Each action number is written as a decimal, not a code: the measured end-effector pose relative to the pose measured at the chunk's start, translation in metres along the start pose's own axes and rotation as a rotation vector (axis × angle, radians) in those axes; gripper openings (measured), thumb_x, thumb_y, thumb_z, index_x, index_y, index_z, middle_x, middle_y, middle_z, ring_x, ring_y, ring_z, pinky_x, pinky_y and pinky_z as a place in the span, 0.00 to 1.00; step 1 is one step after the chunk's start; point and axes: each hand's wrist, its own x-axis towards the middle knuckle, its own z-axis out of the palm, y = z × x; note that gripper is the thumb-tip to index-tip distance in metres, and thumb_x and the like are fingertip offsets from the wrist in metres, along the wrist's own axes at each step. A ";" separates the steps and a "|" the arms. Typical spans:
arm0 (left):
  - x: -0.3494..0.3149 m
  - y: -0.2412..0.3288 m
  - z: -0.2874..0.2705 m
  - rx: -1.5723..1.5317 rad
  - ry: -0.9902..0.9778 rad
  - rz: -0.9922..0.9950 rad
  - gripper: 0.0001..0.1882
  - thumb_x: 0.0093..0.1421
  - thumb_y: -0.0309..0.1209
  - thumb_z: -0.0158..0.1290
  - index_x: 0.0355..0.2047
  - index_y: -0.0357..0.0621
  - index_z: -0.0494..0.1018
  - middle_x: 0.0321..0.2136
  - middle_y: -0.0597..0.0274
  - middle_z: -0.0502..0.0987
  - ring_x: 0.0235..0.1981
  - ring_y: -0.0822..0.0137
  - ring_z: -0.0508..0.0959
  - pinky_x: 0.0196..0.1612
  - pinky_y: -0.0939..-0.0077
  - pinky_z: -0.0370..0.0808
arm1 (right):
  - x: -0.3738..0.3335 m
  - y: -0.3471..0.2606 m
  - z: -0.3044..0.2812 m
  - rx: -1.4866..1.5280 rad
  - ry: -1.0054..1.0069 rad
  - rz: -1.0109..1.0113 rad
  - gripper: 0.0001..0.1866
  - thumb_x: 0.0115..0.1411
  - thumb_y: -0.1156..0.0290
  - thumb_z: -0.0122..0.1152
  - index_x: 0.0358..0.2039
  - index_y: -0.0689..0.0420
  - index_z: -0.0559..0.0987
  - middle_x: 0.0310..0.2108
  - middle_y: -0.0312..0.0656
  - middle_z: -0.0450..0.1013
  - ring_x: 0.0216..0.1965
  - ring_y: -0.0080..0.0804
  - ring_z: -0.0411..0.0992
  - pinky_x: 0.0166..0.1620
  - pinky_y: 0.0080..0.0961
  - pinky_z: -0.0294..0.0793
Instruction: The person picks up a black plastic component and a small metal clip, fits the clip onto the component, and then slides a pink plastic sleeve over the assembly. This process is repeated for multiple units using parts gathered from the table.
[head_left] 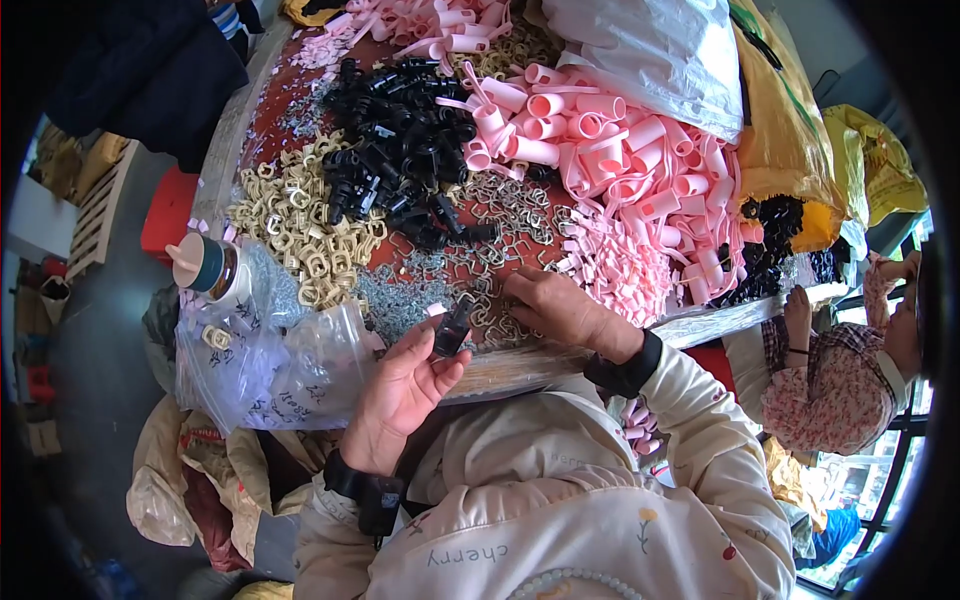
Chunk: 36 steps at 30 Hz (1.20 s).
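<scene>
My left hand, palm turned up, pinches a small black plastic part with a bit of bent metal at its top. Bent metal wire hooks lie scattered across the middle of the table. Among the nearest of them, my right hand reaches down with its fingers drawn together; whatever they hold is hidden. Between the hands and the cream plastic buckles spreads a heap of tiny silvery pieces. Small flat pink pieces lie to the right of my right hand.
Farther back are piled black plastic parts and pink tubes with straps. Clear plastic bags and a lidded bottle crowd the left front corner. A white sack and yellow sack stand at right, near another person.
</scene>
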 end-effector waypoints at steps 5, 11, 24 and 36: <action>-0.001 0.000 -0.003 0.011 0.014 -0.001 0.14 0.56 0.30 0.43 0.43 0.43 0.63 0.36 0.57 0.71 0.35 0.65 0.72 0.37 0.77 0.72 | -0.002 0.001 -0.001 0.015 -0.018 0.062 0.11 0.44 0.74 0.50 0.29 0.61 0.64 0.30 0.51 0.64 0.30 0.48 0.66 0.33 0.37 0.66; 0.000 -0.002 -0.005 0.001 0.012 -0.006 0.14 0.56 0.29 0.43 0.43 0.43 0.64 0.36 0.57 0.71 0.35 0.65 0.72 0.37 0.77 0.72 | -0.005 0.009 -0.002 0.026 -0.017 0.014 0.12 0.45 0.74 0.50 0.31 0.61 0.64 0.29 0.51 0.65 0.28 0.49 0.67 0.32 0.38 0.67; 0.000 -0.004 -0.003 0.018 -0.018 0.001 0.17 0.56 0.28 0.43 0.45 0.37 0.60 0.40 0.50 0.68 0.37 0.62 0.72 0.40 0.75 0.72 | -0.010 0.012 -0.007 0.111 0.040 0.125 0.08 0.48 0.76 0.49 0.30 0.61 0.64 0.21 0.45 0.67 0.21 0.38 0.68 0.26 0.28 0.66; 0.018 -0.025 0.029 0.546 -0.021 0.111 0.10 0.50 0.23 0.49 0.34 0.36 0.65 0.30 0.56 0.71 0.32 0.66 0.73 0.34 0.80 0.72 | -0.031 -0.049 -0.008 1.061 0.145 0.265 0.05 0.56 0.73 0.45 0.32 0.59 0.62 0.20 0.33 0.65 0.19 0.15 0.62 0.23 0.11 0.62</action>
